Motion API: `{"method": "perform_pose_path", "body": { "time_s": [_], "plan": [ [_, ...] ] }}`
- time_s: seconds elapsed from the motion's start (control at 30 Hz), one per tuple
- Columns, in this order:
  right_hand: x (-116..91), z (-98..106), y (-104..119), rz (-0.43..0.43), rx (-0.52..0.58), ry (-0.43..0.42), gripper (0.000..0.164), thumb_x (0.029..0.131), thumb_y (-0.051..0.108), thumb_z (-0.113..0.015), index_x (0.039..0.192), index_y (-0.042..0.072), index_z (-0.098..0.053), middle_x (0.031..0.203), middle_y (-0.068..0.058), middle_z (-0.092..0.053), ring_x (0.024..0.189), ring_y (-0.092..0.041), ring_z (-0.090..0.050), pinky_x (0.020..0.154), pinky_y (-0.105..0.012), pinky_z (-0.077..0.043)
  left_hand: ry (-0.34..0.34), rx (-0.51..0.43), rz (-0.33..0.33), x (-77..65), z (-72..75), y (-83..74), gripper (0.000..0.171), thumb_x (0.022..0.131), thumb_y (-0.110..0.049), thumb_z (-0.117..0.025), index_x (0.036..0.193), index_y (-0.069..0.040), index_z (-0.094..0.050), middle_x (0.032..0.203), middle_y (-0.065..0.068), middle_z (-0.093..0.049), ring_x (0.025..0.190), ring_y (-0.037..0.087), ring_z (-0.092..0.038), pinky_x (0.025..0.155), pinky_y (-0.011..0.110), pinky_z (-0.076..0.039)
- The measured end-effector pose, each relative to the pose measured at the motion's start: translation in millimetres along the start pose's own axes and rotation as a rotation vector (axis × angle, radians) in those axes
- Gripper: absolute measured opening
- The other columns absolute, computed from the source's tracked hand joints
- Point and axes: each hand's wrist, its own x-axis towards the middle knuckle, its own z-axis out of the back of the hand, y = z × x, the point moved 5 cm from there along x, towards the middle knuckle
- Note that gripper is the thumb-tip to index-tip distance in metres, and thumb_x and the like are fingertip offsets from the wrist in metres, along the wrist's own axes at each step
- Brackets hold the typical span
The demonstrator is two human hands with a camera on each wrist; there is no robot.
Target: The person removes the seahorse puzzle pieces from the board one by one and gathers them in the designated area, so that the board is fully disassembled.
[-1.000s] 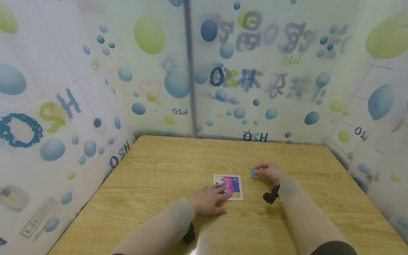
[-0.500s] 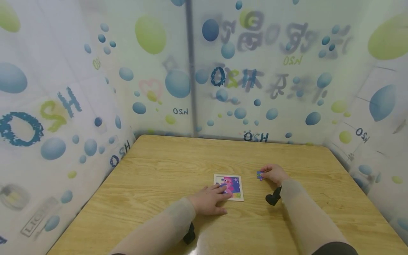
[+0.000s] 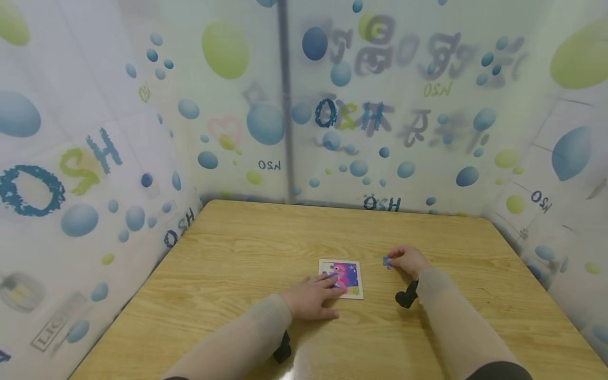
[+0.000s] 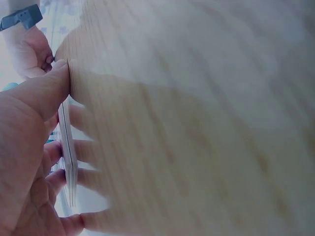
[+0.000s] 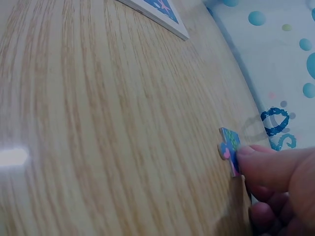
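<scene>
A small framed jigsaw puzzle (image 3: 350,274) with a pink creature on blue lies flat on the wooden table. My left hand (image 3: 313,297) rests with spread fingers over its lower left part, hiding some of the picture. In the left wrist view the thin edge of the puzzle frame (image 4: 69,162) shows beneath the fingers. To the right of the puzzle, my right hand (image 3: 409,259) pinches a blue, green and pink puzzle piece (image 5: 230,151) between thumb and fingers. That piece is tilted up at the table surface; whether it touches the wood I cannot tell.
The wooden table (image 3: 256,237) reaches back to a patterned curtain (image 3: 228,132) with blue and green dots, which also hangs along both sides. Black straps with a small camera (image 3: 406,295) sit on the wrists.
The right hand, holding the puzzle piece, has shifted slightly right, away from the puzzle, and then stayed there. My left hand stays on the puzzle.
</scene>
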Motion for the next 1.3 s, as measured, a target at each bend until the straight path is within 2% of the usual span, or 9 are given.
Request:
{"method": "perform_pose_path", "body": {
  "time_s": [0.17, 0.3, 0.5, 0.6, 0.87, 1.0, 1.2, 1.3],
  "plan": [
    [-1.8, 1.0, 3.3, -0.004, -0.019, -0.005, 0.024, 0.091, 0.007, -0.064, 0.110, -0.007, -0.062, 0.103, -0.016, -0.062, 0.094, -0.027, -0.055, 0.089, -0.043, -0.043, -0.001, -0.006, -0.002, 1.2, -0.3, 0.3, 0.062, 0.093, -0.057, -0.049, 0.150, -0.037, -0.032, 0.160, -0.003, -0.017, 0.147, 0.023, -0.013, 0.113, 0.058, -0.018],
    [-6.8, -2.6, 16.0, -0.007, -0.038, 0.015, 0.027, 0.095, 0.013, -0.060, 0.116, -0.005, -0.060, 0.106, -0.016, -0.062, 0.093, -0.027, -0.058, 0.086, -0.042, -0.047, -0.003, 0.002, -0.005, 0.4, 0.0, -0.2, 0.063, 0.093, -0.057, -0.049, 0.150, -0.037, -0.032, 0.160, -0.003, -0.018, 0.146, 0.023, -0.013, 0.113, 0.057, -0.019],
    [-6.7, -15.4, 36.7, 0.037, -0.139, 0.040, 0.029, 0.096, 0.016, -0.059, 0.119, -0.001, -0.061, 0.115, -0.017, -0.060, 0.097, -0.027, -0.057, 0.082, -0.042, -0.049, -0.005, -0.009, 0.007, 0.9, -1.3, 0.8, 0.063, 0.093, -0.058, -0.049, 0.150, -0.037, -0.032, 0.160, -0.003, -0.018, 0.146, 0.024, -0.014, 0.114, 0.056, -0.018],
    [-4.2, -25.0, 43.8, 0.041, -0.133, 0.060, 0.030, 0.096, 0.016, -0.059, 0.120, 0.000, -0.062, 0.117, -0.017, -0.060, 0.098, -0.028, -0.056, 0.082, -0.042, -0.049, -0.006, -0.020, 0.015, 1.7, -1.7, 1.6, 0.063, 0.093, -0.059, -0.049, 0.149, -0.038, -0.033, 0.160, -0.004, -0.018, 0.146, 0.023, -0.014, 0.114, 0.056, -0.018],
    [0.7, -57.0, 61.4, 0.053, -0.116, 0.092, 0.023, 0.094, 0.017, -0.062, 0.114, 0.007, -0.067, 0.112, -0.008, -0.063, 0.107, -0.026, -0.055, 0.097, -0.049, -0.042, -0.008, -0.013, 0.015, 1.9, -1.4, 1.8, 0.063, 0.092, -0.060, -0.049, 0.149, -0.038, -0.033, 0.159, -0.004, -0.019, 0.146, 0.024, -0.015, 0.113, 0.056, -0.020],
    [0.8, -75.9, 69.2, 0.060, -0.086, 0.113, 0.021, 0.093, 0.017, -0.065, 0.111, 0.008, -0.069, 0.109, -0.005, -0.064, 0.105, -0.024, -0.055, 0.098, -0.048, -0.042, -0.013, -0.001, 0.008, 1.4, 0.3, 0.4, 0.063, 0.092, -0.061, -0.048, 0.149, -0.037, -0.033, 0.159, -0.003, -0.020, 0.146, 0.024, -0.016, 0.113, 0.057, -0.021],
    [-1.6, -99.2, 79.3, 0.105, -0.100, 0.149, 0.020, 0.089, 0.015, -0.068, 0.108, 0.008, -0.071, 0.105, -0.005, -0.065, 0.100, -0.023, -0.056, 0.095, -0.046, -0.043, -0.030, 0.030, -0.005, 1.3, 0.4, -0.3, 0.063, 0.093, -0.060, -0.048, 0.149, -0.036, -0.035, 0.159, -0.001, -0.021, 0.145, 0.026, -0.018, 0.111, 0.058, -0.023],
    [-1.5, -108.3, 77.2, 0.064, -0.010, 0.162, 0.018, 0.088, 0.013, -0.070, 0.105, 0.009, -0.072, 0.105, -0.005, -0.064, 0.098, -0.022, -0.056, 0.094, -0.043, -0.043, -0.027, 0.037, -0.010, 2.0, 0.2, -0.3, 0.062, 0.093, -0.059, -0.048, 0.149, -0.035, -0.035, 0.158, -0.001, -0.021, 0.145, 0.025, -0.018, 0.111, 0.058, -0.024]
  ]
}}
